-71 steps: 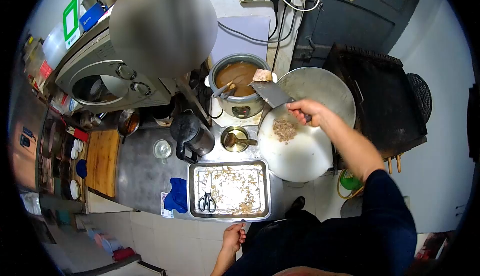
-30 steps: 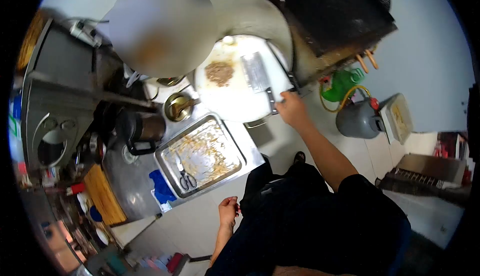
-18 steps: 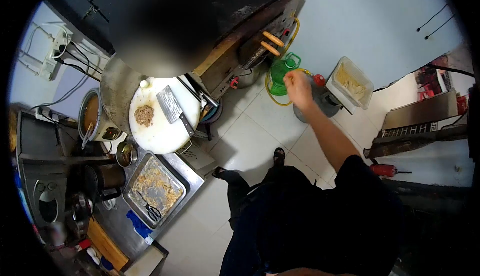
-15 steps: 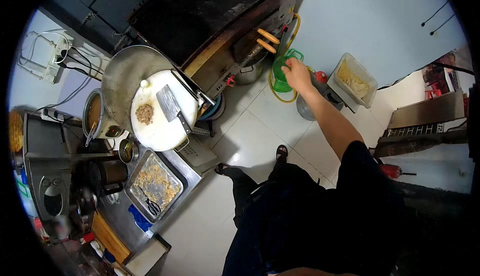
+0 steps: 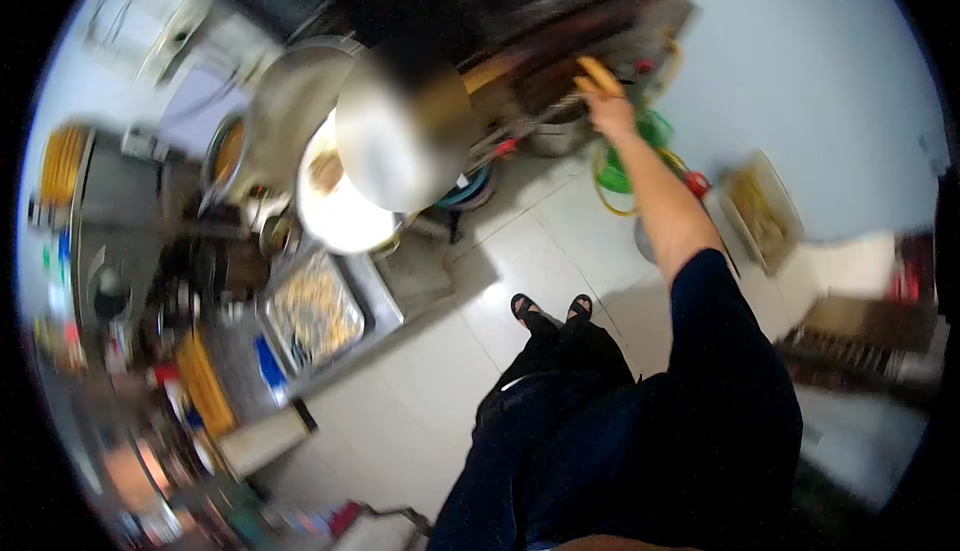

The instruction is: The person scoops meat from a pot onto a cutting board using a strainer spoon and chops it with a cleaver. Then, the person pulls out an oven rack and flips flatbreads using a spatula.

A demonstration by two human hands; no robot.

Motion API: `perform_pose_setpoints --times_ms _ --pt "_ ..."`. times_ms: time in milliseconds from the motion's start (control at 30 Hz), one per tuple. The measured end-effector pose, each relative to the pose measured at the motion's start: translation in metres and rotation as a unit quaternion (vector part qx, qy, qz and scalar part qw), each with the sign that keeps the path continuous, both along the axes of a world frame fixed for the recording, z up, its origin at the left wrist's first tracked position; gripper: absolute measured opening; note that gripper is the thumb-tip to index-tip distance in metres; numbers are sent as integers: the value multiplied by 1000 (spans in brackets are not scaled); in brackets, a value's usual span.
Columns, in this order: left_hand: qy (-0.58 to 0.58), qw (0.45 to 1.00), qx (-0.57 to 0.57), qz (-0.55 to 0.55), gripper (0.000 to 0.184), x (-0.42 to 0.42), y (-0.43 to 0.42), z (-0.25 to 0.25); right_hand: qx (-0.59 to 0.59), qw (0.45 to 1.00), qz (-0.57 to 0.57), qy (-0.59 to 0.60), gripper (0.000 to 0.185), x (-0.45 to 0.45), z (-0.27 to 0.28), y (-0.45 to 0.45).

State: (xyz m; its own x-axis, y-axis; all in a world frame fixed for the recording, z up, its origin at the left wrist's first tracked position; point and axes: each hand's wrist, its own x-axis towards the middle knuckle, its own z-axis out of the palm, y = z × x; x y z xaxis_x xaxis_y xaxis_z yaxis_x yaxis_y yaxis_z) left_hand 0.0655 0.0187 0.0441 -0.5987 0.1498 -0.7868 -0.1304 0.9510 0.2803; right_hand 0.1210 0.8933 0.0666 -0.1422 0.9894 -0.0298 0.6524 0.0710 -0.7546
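My right hand (image 5: pixel 610 113) reaches forward to the wooden handles (image 5: pixel 598 77) on the front of the black griddle stove (image 5: pixel 500 1). Its fingers touch or cover the handles' near ends; motion blur hides the exact grip. My left hand is out of the frame. On the left, a round white board (image 5: pixel 345 216) bears a small heap of chopped meat (image 5: pixel 325 171), and a blurred disc covers the board's right part, where the cleaver cannot be seen. Below the board lies a metal tray (image 5: pixel 352 329) with yellowish scraps and black scissors (image 5: pixel 300 353).
A green container (image 5: pixel 612 173) and yellow hose (image 5: pixel 612 209) are under the stove's right end. Beyond them sits a pale bin (image 5: pixel 765 213) with yellowish contents. A pot of brown liquid (image 5: pixel 228 151) and a blue cloth (image 5: pixel 268 363) are at left. Tiled floor (image 5: pixel 400 391) surrounds my feet.
My right hand let go of the cleaver on the board, moved right, then went forward to the stove's wooden handles. The view turned toward the stove. My left hand has left the view.
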Motion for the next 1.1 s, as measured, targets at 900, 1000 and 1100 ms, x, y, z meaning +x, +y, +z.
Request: perform_pose_setpoints --times_ms 900,1000,1100 --pt "-44 979 50 192 29 62 100 34 -68 993 68 72 32 68 -17 -31" --pt "-6 999 11 45 36 99 60 -28 -34 994 94 37 32 86 -37 -22" --pt "-20 999 18 -26 46 147 -2 -105 78 982 168 -28 28 98 -53 -12"
